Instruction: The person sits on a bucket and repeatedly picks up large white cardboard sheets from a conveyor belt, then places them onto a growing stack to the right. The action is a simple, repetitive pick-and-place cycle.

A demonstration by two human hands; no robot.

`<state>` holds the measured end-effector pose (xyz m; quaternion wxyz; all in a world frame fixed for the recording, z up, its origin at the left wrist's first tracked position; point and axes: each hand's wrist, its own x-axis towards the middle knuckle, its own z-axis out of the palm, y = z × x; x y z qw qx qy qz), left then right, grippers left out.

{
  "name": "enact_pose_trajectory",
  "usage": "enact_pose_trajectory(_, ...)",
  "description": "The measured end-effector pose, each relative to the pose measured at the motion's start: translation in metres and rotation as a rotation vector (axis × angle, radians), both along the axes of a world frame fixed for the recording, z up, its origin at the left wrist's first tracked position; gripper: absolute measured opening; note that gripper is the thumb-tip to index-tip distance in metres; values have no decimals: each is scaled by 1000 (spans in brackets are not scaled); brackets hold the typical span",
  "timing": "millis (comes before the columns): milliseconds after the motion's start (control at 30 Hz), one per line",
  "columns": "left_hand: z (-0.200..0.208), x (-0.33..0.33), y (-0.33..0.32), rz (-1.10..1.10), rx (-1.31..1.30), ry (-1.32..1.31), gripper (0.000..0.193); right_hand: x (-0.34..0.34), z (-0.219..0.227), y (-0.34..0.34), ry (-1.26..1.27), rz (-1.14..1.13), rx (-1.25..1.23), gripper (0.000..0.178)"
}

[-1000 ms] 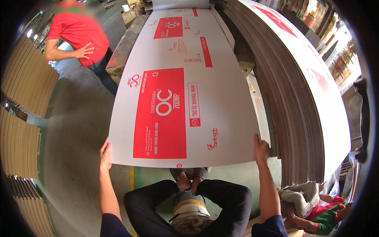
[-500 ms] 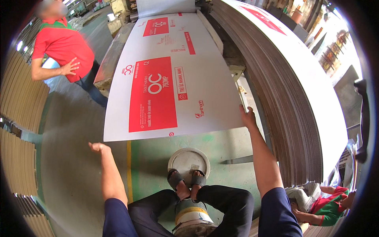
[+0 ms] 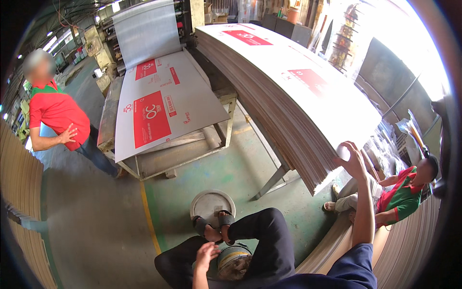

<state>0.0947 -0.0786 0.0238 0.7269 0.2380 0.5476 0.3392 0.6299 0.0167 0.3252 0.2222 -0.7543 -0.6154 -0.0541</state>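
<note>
Head view shows the right hand (image 3: 355,164) spread at the corner of a white, red-panelled cardboard stack (image 3: 288,82).

The lower edge cut off the left forearm (image 3: 199,280), and how far the left grip (image 3: 206,255) was curled could not be told. Nor was it clear whether the right grip (image 3: 355,166) touched the near corner of the tall corrugated-board stack (image 3: 269,103), whose printed top was partly washed out by glare. The finest lettering on the printed sheet (image 3: 159,108) was too small to read. Blur covered the standing worker's head (image 3: 39,65). The top edge cut off the pale film (image 3: 147,36).
</note>
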Motion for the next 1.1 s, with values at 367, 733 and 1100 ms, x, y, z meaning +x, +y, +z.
enact_pose_trajectory(367, 31, 3, 16, -225, 196, 165, 27, 85, -3, 17, -17, -101, -220, 56)
enact_pose_trajectory(733, 108, 90, 50, -258, 243, -27, 34, 12, -14, 6, -909, 58, 25, 23)
enact_pose_trajectory(1100, 206, 148, 134, -355, 526, -279, 25, -89, -39, -67, -33, 349, -77, 57)
